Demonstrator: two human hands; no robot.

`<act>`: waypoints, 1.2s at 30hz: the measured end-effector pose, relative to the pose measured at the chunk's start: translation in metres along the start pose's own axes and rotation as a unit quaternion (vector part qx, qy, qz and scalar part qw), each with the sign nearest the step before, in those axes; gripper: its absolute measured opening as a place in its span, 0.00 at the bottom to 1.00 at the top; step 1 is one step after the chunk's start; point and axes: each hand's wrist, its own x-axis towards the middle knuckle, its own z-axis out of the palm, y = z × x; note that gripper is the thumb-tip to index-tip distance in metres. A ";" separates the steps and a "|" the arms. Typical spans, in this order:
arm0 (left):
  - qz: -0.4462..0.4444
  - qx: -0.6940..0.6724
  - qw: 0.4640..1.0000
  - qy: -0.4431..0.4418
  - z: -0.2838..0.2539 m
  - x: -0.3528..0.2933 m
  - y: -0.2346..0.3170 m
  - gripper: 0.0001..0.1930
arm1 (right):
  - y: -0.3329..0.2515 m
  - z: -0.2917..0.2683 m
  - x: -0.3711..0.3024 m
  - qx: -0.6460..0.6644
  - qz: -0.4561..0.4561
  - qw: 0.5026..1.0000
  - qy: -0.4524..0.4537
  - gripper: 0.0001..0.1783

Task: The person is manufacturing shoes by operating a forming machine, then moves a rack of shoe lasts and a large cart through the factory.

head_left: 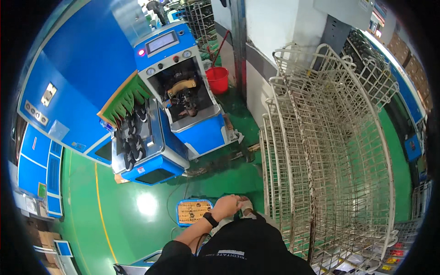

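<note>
My left hand (pixel 224 207), with a black watch on its wrist, meets my right hand (pixel 247 208) low in front of my body. The left fingers are closed at the right hand. What they hold, if anything, is too small to make out. Something pale covers part of my right hand, perhaps a glove. Its fingers are mostly hidden. Just left of both hands stands a low blue-rimmed stool (pixel 185 216) with a printed tan top.
Ahead is a blue machine (pixel 201 135) with a screen. Black shoes (pixel 133 144) lie on the metal bed to its left, by a green strip curtain (pixel 130 98). White wire racks (pixel 330 137) fill the right side. A red bucket (pixel 217 81) stands behind; cables cross the floor.
</note>
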 end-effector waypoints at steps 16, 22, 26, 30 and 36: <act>-0.231 -0.018 0.972 0.030 -0.065 0.062 -0.217 0.23 | -0.118 0.077 0.073 0.036 0.028 0.998 -0.047 0.22; -0.329 0.057 0.922 0.195 -0.063 0.025 -0.424 0.15 | -0.151 0.135 0.094 0.050 0.076 0.994 -0.064 0.22; -0.450 -0.114 0.779 0.421 -0.180 0.014 -0.470 0.27 | -0.164 0.187 0.083 0.129 0.117 0.984 -0.045 0.22; -0.439 -0.089 0.748 0.490 -0.248 0.011 -0.547 0.43 | -0.210 0.243 0.058 -0.102 0.023 0.992 -0.071 0.24; -0.437 -0.211 0.669 0.563 -0.276 0.040 -0.595 0.42 | -0.461 0.429 -0.019 -0.398 -0.212 0.887 -0.100 0.23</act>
